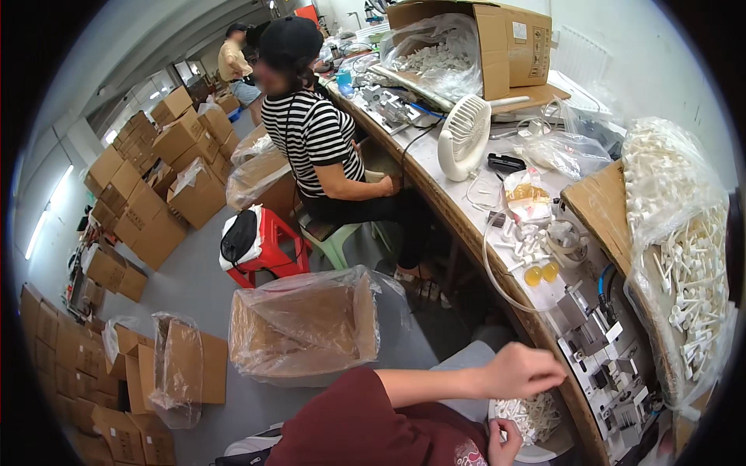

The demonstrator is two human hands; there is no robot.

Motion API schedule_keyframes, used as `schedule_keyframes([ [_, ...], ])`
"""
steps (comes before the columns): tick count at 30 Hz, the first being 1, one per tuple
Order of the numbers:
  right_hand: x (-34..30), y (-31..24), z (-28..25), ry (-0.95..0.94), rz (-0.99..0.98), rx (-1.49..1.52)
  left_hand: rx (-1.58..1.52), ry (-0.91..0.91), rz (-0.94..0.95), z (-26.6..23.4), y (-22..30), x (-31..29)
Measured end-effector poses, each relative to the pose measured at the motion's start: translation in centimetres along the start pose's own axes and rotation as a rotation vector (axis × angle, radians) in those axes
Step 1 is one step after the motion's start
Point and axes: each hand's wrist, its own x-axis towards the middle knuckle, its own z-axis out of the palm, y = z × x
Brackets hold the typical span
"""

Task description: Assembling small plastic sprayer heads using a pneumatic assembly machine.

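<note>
My left hand is held over the near edge of the workbench, its fingers curled together. What they hold, if anything, is hidden. Lower down, my right hand is beside a container of small white plastic parts in front of me. Its fingers are bent inward, and I cannot make out anything in them. On the bench close to both hands is a metal fixture with blocks and clamps. A second row of metal fixture parts lies nearer to me.
A large bag of white plastic pieces lies along the right. A white fan and two yellow round pieces are on the bench. An open, plastic-lined carton stands on the floor. A person in stripes sits farther along.
</note>
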Motion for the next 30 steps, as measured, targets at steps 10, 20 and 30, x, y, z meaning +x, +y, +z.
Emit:
schedule_keyframes([
  [10,0.6,-0.8,-0.9,-0.039,-0.174,-0.049,-0.702,0.497,0.513,-11.1,13.9,9.1],
  [20,0.9,-1.5,-0.8,-0.036,-0.254,0.007,-1.11,-0.155,0.522,-10.5,16.7,10.2],
  [30,1.5,-1.3,-0.5,-0.018,-0.344,-0.007,-1.431,-0.865,0.529,-5.9,11.0,11.8],
])
